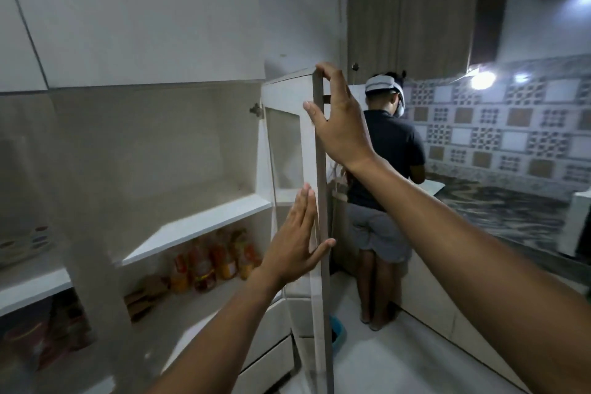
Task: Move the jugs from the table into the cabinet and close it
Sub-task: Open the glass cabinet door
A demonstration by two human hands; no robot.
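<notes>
While the cabinet point(179, 169) stands open, its glass-paned door point(289, 150) swings out edge-on toward the camera, a white frame with a flat, pale, matte edge. The right hand point(339, 118) takes that edge near the top corner: fingertips curl over the far side and the thumb presses the near face, a loose pinch on the frame. The left hand point(297, 243) is lower down, flat and spread, its palm against the inner face of the door and its thumb hooked round the edge, not clenched. Inside, a smooth white shelf point(195, 227) with a squared front lip crosses a grey, plaster-like interior. Below it, on the lower level, stands a row of clear plastic bottles point(211, 262) with orange contents and red-and-yellow labels, blurred, beside some brown packets. No jug can be made out with certainty; the upper shelf surface visible is bare and the left compartment is too blurred to read. Behind the door a second person point(383, 176) in a dark shirt and grey shorts stands with their back turned at a marbled dark tabletop point(511, 211), under a wall of patterned square tiles point(499, 134).
</notes>
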